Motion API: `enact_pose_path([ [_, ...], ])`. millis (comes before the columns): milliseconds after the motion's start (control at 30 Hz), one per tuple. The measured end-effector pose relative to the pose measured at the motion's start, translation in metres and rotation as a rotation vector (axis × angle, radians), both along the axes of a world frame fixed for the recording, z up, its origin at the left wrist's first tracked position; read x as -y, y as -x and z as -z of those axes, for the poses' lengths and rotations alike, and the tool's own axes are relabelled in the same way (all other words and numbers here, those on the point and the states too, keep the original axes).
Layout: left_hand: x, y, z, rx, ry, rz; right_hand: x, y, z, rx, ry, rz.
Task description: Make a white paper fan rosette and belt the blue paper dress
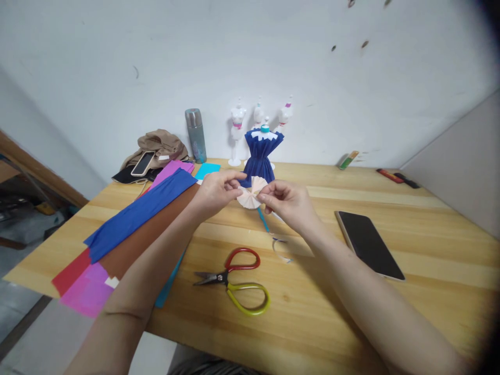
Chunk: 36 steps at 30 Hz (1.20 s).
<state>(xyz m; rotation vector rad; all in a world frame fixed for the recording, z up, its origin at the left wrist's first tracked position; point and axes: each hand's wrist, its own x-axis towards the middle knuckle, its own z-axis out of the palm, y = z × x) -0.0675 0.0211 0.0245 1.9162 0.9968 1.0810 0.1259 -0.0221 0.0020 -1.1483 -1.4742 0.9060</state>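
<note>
Pleated paper (249,199) — between both hands (288,202)

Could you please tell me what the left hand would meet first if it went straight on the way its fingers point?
Most likely the pleated pale paper, right at the left hand's fingertips, then the right hand pinching it; depth is hard to judge.

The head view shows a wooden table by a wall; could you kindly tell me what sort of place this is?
Probably a craft corner, perhaps at home or in a workshop: coloured sheets, scissors and a small blue-clad dress form share the wooden table.
</note>
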Motion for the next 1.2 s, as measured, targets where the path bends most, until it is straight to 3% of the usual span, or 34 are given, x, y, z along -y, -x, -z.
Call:
enact_pose_path([
  [67, 0.000, -0.001, -0.001, 0.030, 0.038, 0.009, 0.000, 0.001, 0.000, -0.017, -0.004, 0.009],
  [200, 0.002, -0.003, -0.001, 0.153, 0.271, 0.077, 0.001, 0.005, 0.000, -0.081, -0.015, 0.070],
  [400, 0.007, -0.013, 0.010, 0.211, 0.539, 0.225, 0.004, 0.011, -0.001, -0.167, -0.026, 0.160],
  [667, 0.010, -0.016, 0.012, 0.288, 0.493, 0.100, 0.005, 0.012, 0.000, -0.171, 0.028, 0.092],
  [933, 0.008, -0.012, 0.008, 0.265, 0.436, 0.073, 0.005, 0.007, -0.003, -0.160, 0.051, 0.045],
  [1200, 0.012, -0.014, -0.001, 0.064, 0.300, 0.065, 0.002, -0.014, -0.011, -0.064, -0.170, 0.121],
])
